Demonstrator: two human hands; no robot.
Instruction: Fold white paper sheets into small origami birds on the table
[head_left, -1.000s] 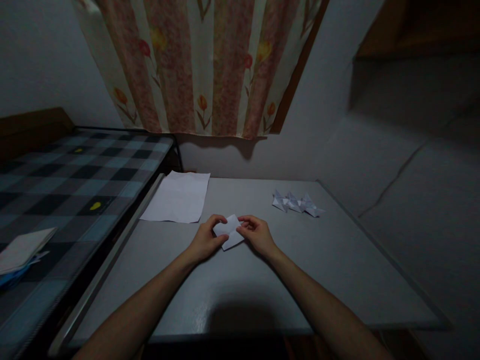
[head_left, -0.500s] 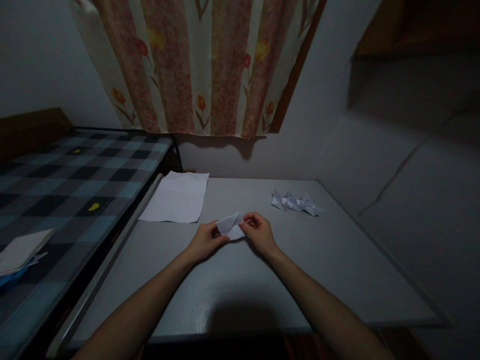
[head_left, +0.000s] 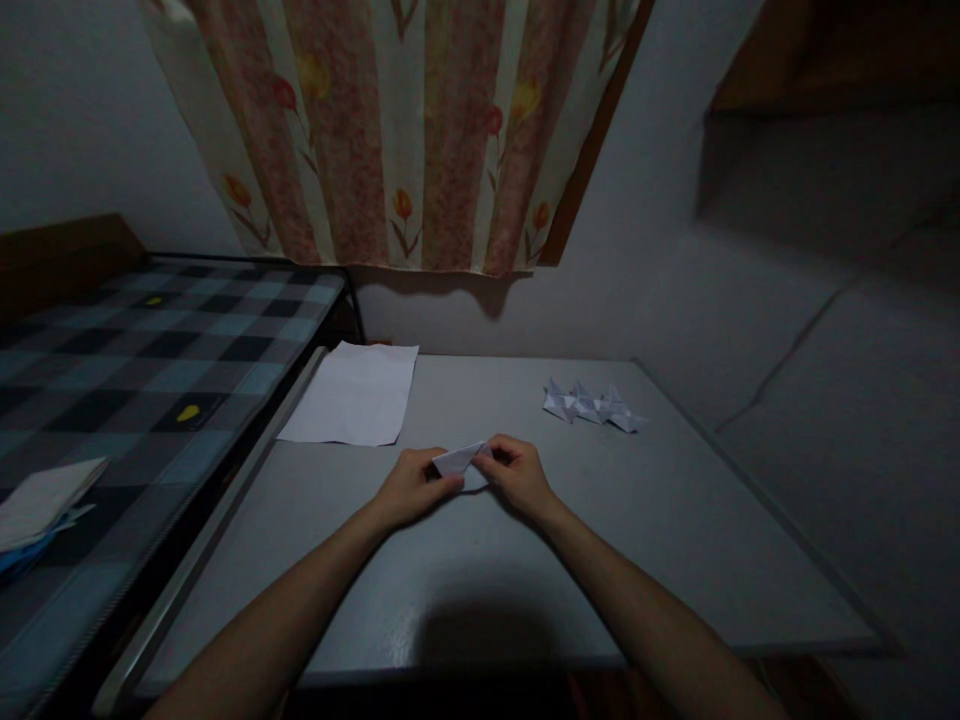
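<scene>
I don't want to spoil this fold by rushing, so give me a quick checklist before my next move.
1. Left hand holding the folded paper: ok, at its left side.
2. Right hand holding it too: ok, at its right side.
3. Pointed paper shapes out of the way: ok, they lie apart from both hands, towards the back right of the table.
4. White sheet out of the way: ok, it lies beyond the left hand, at the back left.
5. Edges lined up: cannot tell, too small and partly covered.
6. Good light for creases: not ok, the room looks dim.
</scene>
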